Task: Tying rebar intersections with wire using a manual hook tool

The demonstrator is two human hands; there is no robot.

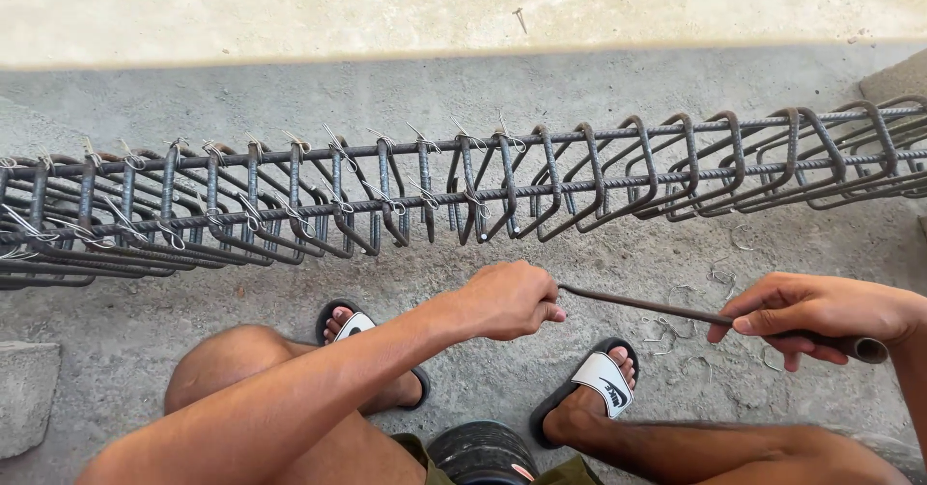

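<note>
A long rebar cage (463,181) of dark steel bars and bent stirrups lies across the concrete floor in front of me, with thin tie wires twisted on its left and middle joints. My left hand (507,299) is closed around the tip end of a slim metal hook tool (647,304). My right hand (821,316) grips that tool's thicker handle end. Both hands hover just below the cage, near its middle, not touching it.
My two feet in black-and-white slides (599,381) rest on the grey floor (579,89) under my hands. Loose wire pieces (715,274) lie scattered by my right foot. A concrete block (24,393) sits at the lower left. A dark round object (483,451) is between my knees.
</note>
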